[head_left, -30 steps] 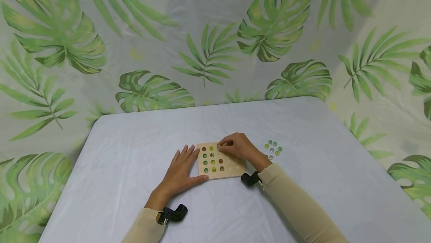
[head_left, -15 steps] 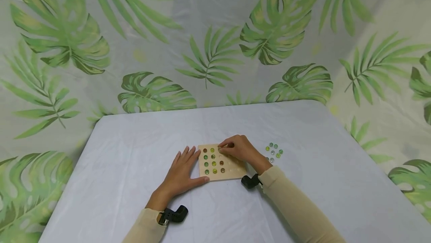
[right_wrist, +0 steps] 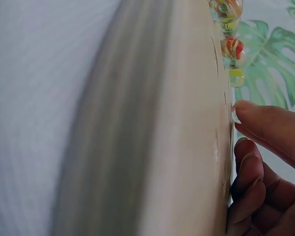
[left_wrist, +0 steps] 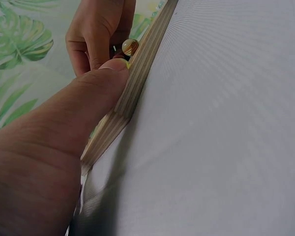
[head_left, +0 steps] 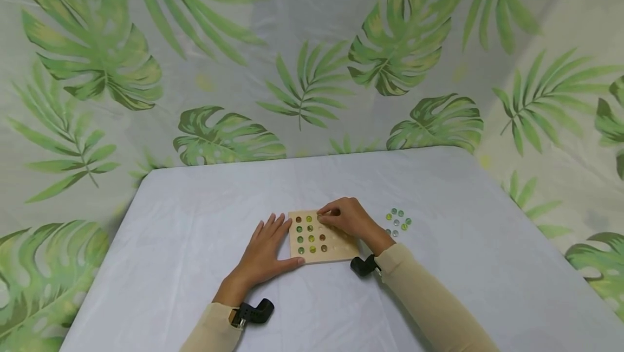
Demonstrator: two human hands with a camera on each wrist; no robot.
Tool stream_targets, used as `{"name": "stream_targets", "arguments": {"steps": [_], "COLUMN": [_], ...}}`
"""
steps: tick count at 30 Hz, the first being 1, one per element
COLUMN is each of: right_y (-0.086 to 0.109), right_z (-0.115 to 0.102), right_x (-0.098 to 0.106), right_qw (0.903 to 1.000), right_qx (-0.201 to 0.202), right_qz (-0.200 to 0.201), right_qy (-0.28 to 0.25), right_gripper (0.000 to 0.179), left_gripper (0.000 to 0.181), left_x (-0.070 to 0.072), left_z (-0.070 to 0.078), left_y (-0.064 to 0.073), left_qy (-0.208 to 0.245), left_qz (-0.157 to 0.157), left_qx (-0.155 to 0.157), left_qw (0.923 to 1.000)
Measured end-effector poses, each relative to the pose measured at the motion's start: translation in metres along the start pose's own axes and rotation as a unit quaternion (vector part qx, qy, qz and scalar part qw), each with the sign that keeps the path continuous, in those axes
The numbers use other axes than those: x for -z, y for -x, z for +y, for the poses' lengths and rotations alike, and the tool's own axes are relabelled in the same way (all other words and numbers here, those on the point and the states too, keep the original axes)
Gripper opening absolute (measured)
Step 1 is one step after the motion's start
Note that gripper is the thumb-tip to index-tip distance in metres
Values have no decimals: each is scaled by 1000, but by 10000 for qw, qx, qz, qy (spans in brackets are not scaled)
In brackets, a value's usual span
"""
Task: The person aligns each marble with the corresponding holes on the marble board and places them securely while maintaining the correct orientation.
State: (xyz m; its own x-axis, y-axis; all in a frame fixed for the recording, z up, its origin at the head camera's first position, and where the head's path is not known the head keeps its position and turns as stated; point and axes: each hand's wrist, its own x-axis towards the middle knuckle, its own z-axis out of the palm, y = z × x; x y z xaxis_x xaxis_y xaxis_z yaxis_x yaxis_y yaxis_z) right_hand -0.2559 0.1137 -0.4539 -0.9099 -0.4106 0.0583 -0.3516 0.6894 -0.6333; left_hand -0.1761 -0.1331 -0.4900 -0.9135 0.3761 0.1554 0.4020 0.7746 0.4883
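Note:
A light wooden board (head_left: 336, 255) with rows of round hollows lies on the table, its left part filled with glass marbles (head_left: 311, 238). My left hand (head_left: 263, 249) lies flat with fingers spread at the board's left side. Its thumb (left_wrist: 105, 73) rests on the front left corner. Over the far side of the board is my right hand (head_left: 348, 216), thumb and index finger pinching a marble (head_left: 319, 218) at the top of the third column. The fingers mostly hide that marble. In the right wrist view, red and yellow marbles (right_wrist: 233, 47) sit beyond the fingertips.
Several loose green, yellow and clear marbles (head_left: 396, 223) lie in a small cluster right of the board, partly behind the right wrist. A white cloth (head_left: 205, 195) covers the table. Behind it hangs a leaf-patterned curtain (head_left: 312, 11).
The head view has tilted slightly, shifting everything a little down and right. Both hands keep almost the same place on the board, the right fingertips staying at the same hollow.

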Motion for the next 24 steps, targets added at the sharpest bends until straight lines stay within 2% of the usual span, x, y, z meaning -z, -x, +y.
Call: {"name": "stream_targets", "arguments": {"steps": [24], "right_y": [0], "right_z": [0], "right_x": [2], "right_qw": [10000], "right_qx": [5], "right_qz": [-19], "right_qy": [-23], "right_gripper": [21], "left_gripper": [99], "left_x": [1], "left_z": [0], "left_y": [-1], "left_qy": [5], "left_qz": [-31], "left_qx": [11], "left_qw": [10000]}}
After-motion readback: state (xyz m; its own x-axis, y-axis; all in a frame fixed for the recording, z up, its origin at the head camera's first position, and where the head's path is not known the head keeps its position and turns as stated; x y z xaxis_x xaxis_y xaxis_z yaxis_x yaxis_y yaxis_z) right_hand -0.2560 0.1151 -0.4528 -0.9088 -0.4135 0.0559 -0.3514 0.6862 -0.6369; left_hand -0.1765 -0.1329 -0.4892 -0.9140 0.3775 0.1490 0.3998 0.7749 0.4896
